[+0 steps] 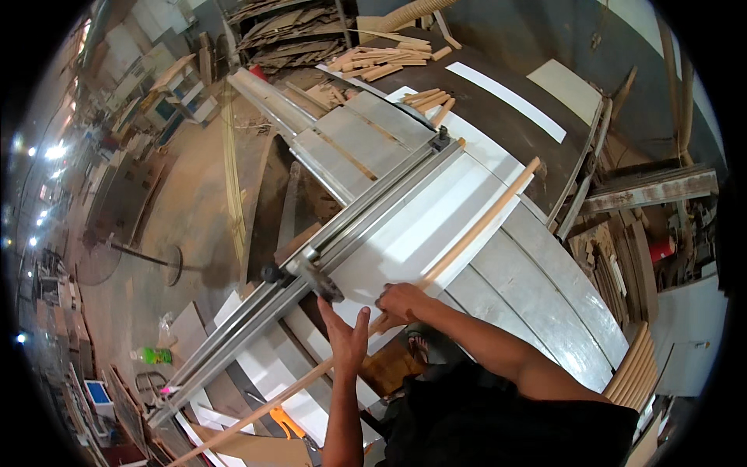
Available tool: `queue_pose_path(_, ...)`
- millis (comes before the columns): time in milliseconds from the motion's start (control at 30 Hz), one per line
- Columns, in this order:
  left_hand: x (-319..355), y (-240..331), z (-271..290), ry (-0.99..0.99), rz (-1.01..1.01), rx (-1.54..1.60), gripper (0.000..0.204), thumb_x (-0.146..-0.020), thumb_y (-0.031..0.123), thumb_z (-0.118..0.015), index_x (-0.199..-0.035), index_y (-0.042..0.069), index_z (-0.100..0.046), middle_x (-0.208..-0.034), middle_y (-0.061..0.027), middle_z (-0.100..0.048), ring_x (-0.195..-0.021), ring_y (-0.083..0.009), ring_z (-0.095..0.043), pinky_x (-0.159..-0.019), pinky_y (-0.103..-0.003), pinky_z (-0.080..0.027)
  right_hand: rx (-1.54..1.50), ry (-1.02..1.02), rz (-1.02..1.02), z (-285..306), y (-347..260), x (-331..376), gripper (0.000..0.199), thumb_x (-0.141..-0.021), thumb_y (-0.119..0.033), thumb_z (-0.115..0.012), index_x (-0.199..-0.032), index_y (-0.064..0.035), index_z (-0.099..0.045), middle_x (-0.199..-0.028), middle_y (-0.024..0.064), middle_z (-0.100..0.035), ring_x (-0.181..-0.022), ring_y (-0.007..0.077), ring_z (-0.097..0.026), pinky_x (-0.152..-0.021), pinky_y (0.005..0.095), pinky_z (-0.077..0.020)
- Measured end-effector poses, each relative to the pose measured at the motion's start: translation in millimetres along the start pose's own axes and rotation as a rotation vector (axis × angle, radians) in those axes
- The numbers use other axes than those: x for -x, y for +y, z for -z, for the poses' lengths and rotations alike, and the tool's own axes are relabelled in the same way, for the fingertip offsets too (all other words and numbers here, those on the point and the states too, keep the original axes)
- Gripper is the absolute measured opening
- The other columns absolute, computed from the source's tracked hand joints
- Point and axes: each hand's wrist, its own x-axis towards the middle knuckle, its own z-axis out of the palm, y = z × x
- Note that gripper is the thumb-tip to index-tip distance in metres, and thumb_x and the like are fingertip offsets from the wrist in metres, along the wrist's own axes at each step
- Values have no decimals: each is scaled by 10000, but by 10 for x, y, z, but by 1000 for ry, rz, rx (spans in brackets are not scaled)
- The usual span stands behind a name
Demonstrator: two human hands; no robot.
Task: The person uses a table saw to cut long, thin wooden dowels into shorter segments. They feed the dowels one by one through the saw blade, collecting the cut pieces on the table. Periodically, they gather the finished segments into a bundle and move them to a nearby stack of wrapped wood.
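A long, thin wooden strip (pixel 482 223) runs slantwise from the lower left to the right side of a metal machine table (pixel 521 288). My right hand (pixel 401 303) is closed around the strip near its middle. Just left of it, my left hand (pixel 348 340) is raised with thumb and fingers apart, the strip passing by its wrist. Its fingertips are close to a grey metal stop (pixel 320 282) on the long metal fence (pixel 366 222); whether they touch I cannot tell. A white sheet (pixel 412 226) lies under the strip.
Short wooden pieces (pixel 381 59) are heaped at the far end, beside a white strip (pixel 510 101) on a dark table. Several wooden strips (pixel 632 366) stand bundled at the right. An orange-handled tool (pixel 286 421) lies lower left; a green-labelled bottle (pixel 152 356) is on the left.
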Motion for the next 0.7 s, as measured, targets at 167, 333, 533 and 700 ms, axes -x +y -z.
queue_pose_path(167,-168,354,-114,169,73,164,886,-900,187,-731,-1564,-58,-197,-1563,-262,-305,-1455,-362,-326,-1194,-438,-264,-5,-70,52,-165,207,-433,615,-752,-640,-743,-878,-38,-721,-792,138,-711,-923,357,-676,-796,456,-554)
queue_pose_path(333,-915,1041,310,238,31,203,643,-930,156,-688,-1486,-31,-424,-1370,-161,-534,-1293,-280,-494,-1130,-392,-342,21,91,241,-481,258,-654,464,-811,-494,-735,-816,-33,-675,-756,156,-636,-859,355,-635,-746,516,-500)
queue_pose_path(533,-1713,810,742,388,-322,170,552,-1012,256,-564,-1484,-5,-450,-1436,-164,-528,-1335,-285,-484,-1168,-408,-307,27,287,133,-287,251,-426,294,-887,-353,-681,-862,-61,-707,-1160,93,-623,-1135,292,-574,-967,423,-469)
queue_pose_path(700,-623,-152,269,-20,-437,-523,651,-730,118,-825,-1321,43,-562,-1312,-167,-607,-1255,-388,-541,-1082,-490,-394,-161,650,-210,-113,801,-46,327,-832,-324,-688,-929,-13,-671,-988,176,-649,-940,358,-633,-882,450,-504)
